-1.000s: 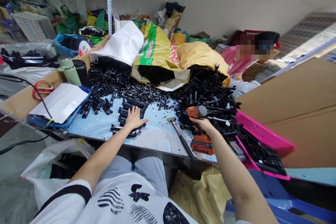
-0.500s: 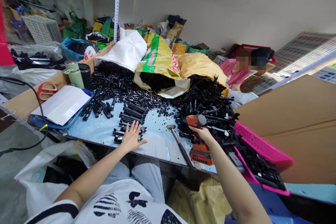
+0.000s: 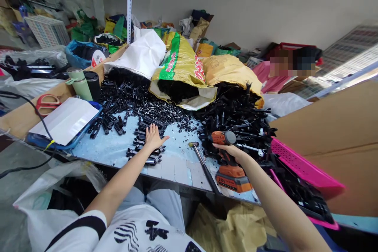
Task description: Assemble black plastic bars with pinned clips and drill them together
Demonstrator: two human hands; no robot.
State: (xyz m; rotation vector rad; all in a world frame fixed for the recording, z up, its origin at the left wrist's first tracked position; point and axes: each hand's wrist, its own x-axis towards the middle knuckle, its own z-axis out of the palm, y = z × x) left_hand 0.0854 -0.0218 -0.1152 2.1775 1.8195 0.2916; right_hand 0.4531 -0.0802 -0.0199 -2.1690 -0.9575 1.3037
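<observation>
My left hand (image 3: 154,137) lies spread, palm down, over a column of black parts (image 3: 143,141) laid side by side on the light blue tabletop (image 3: 100,151). My right hand (image 3: 232,152) is wrapped round the handle of an orange and black cordless drill (image 3: 224,138), whose battery base rests near the table's front edge. Between the hands lies a hammer (image 3: 203,167) with a black grip. Small pins and loose black parts (image 3: 161,110) are heaped behind the column.
Three sacks, one white (image 3: 143,53), one yellow-green (image 3: 177,67) and one tan (image 3: 230,71), spill black parts. Scissors (image 3: 47,104), papers (image 3: 66,120) and a green bottle (image 3: 79,83) are at left. A pink basket (image 3: 307,169) stands at right; a person (image 3: 273,75) is beyond.
My left hand has moved forward along the column of black parts, uncovering its near end. My right hand stays on the drill. The camera view has shifted slightly.
</observation>
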